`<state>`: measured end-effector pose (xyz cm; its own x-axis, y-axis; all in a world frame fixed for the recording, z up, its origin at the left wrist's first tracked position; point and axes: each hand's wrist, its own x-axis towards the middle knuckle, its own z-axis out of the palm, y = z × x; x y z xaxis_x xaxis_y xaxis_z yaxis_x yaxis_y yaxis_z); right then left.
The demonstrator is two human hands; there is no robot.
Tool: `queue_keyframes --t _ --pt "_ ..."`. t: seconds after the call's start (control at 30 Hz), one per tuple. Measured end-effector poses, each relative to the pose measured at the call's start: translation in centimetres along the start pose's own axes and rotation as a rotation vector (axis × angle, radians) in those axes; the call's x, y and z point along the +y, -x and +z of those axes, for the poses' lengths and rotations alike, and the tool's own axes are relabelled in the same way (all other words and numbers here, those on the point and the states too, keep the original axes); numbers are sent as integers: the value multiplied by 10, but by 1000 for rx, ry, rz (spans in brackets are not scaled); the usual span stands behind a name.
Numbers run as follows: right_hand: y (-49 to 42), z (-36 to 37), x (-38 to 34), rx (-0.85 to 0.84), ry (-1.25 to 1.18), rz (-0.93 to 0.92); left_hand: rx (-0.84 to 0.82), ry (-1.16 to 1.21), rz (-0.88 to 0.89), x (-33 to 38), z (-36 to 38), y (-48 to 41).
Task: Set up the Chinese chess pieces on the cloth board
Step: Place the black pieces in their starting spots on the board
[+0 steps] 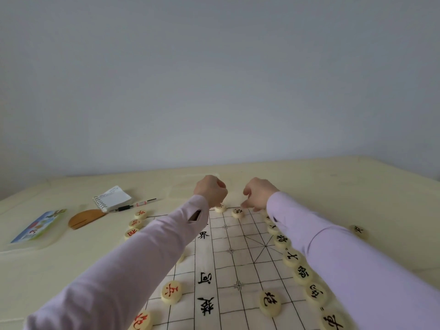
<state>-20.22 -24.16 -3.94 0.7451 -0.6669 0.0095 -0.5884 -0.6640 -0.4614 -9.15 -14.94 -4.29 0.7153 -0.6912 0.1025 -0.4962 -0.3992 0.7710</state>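
The white cloth board [228, 258] with black grid lines lies on the table in front of me. Both arms reach to its far edge. My left hand [210, 190] has curled fingers down on a pale round piece [220, 208]. My right hand [258, 194] hovers with curled fingers just right of another black-lettered piece [237, 213]; whether it holds anything is hidden. A row of black-lettered pieces [302, 273] runs along the board's right side, partly under my right sleeve. Red-lettered pieces [171, 291] sit on the left side.
A spiral notepad [112, 198], a pen [135, 205], a wooden half-round object [84, 217] and a colourful card box [38, 226] lie at the left on the cream table [333, 186]. One black-lettered piece [357, 230] sits off the board at right.
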Motion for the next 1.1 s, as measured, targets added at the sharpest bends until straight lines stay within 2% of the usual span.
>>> queue_keyframes --t 0.07,0.17,0.57,0.73,0.93,1.1 --pt "7 -12 11 32 -146 34 -20 67 36 5 0 9" --pt "23 -30 37 105 -229 115 -83 94 82 14 3 24" --pt "85 -62 133 255 -157 355 -268 116 222 61 51 68" --pt "94 -66 158 404 -149 510 -269 114 252 65 65 72" --pt "108 -66 165 252 -119 542 -297 113 235 64 73 76" --pt "106 -72 169 351 -184 560 -302 118 234 64 72 77"
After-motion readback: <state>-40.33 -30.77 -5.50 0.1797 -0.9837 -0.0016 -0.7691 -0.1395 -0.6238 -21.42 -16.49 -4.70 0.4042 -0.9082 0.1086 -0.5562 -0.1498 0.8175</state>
